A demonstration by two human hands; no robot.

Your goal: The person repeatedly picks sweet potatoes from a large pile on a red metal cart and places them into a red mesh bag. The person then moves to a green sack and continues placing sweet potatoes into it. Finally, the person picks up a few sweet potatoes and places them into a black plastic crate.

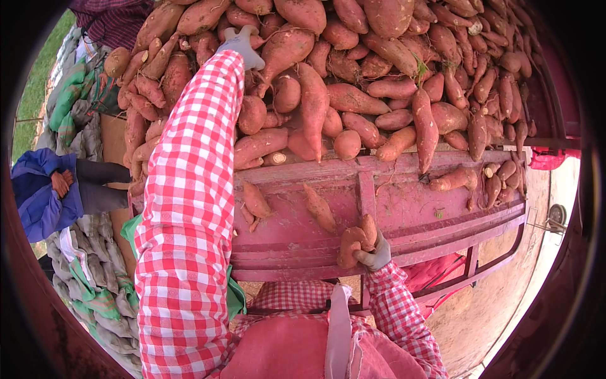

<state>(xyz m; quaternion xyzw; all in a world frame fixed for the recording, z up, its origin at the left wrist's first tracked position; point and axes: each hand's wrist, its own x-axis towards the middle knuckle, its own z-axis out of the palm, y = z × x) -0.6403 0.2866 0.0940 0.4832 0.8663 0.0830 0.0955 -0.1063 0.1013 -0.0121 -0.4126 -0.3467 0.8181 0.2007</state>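
Note:
A large heap of sweet potatoes [355,97] fills a red metal truck bed, with its lowered side panel [293,237] towards me. My left hand [241,47], in a pale glove, reaches into the upper left of the heap with thumb and fingers spread; part of it is hidden among the roots, and whether it grips one cannot be told. Down at the panel's outer edge, my right hand [376,256], also gloved, is closed around sweet potatoes [352,246]. Left of that hand a single sweet potato [319,207] lies on the panel, and small pieces [255,200] lie farther left.
Another person [47,189] in a blue jacket is at the left, beside stacked filled sacks [94,275]. Someone's dark checked sleeve [111,21] shows at the top left. Several small sweet potatoes [504,180] lie at the panel's right end. A green bag [235,296] hangs below the panel.

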